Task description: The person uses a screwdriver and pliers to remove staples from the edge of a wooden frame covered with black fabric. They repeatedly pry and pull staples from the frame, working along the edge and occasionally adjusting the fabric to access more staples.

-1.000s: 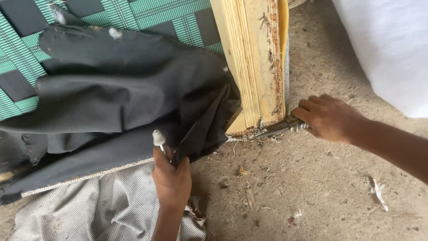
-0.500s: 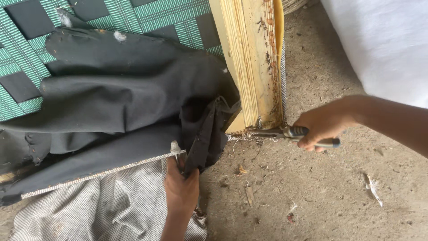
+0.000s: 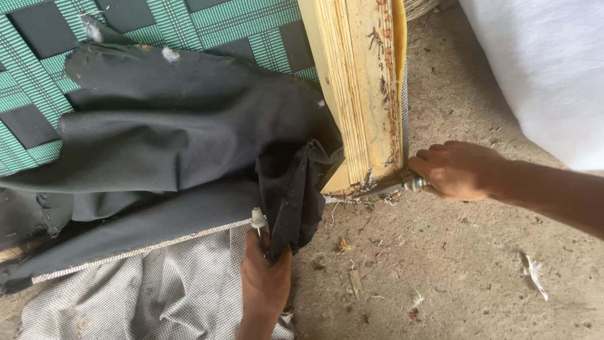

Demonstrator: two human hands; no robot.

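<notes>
Two hands busy: my left hand (image 3: 264, 283) grips limp black fabric (image 3: 189, 145) — soft, take its edge — my right hand (image 3: 459, 170) clenches a metal tool (image 3: 393, 184).

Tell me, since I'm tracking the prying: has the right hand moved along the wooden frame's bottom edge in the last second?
Cannot tell: the right hand remains at the wooden frame bottom corner; small shifts match camera motion.

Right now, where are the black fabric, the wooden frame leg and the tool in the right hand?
black fabric (image 3: 189, 126), head view, on its broad upper fold.
wooden frame leg (image 3: 362, 88), head view, on the bare yellow wood face.
tool (image 3: 393, 184), head view, on the metal shaft beside the right hand.
</notes>
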